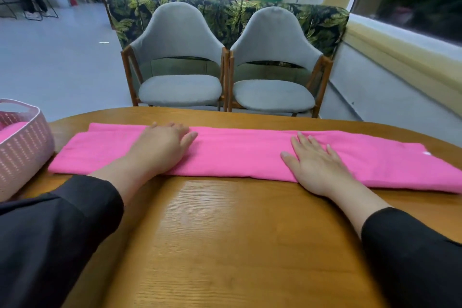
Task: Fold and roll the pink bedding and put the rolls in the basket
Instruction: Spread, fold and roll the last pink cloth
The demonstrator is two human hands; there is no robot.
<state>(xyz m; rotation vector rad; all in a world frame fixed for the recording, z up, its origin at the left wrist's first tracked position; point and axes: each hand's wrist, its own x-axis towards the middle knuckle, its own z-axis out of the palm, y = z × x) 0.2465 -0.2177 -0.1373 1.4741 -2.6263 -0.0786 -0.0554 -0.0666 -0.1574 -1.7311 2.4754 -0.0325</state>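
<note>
Pink bedding (250, 155) lies folded into a long narrow strip running left-right across the far half of the wooden worktop (225, 232); its right end runs to the frame edge, with a small white tag near that end. Left hand (162, 144) lies flat on the strip left of middle, fingers straight and close together, pointing right. Right hand (317, 161) lies flat on it right of middle, fingers spread wide, pointing to the far side. Neither hand grips anything; both press palm-down on the cloth.

Basket (22, 142), pink woven plastic, stands at the left edge of the worktop, just beside the strip's left end. Something pink already sits inside, likely a finished roll, though only a patch shows.

Step in hand, by my read: smoothing the folded strip before rolling. To do it well:
- Sweep the palms outward toward both ends to push out air and creases.
- Check that the near and far edges line up; at the far left the layers look slightly offset, so square that first.
- Start the roll from one short end, probably the right, so that it finishes near the basket.
- Keep the first turn tight and keep both hands on the roll so that it stays straight and does not cone.

Two grey chairs (180, 57) stand beyond the far edge, with a leaf-print sofa behind them and a seated person beyond that.
</note>
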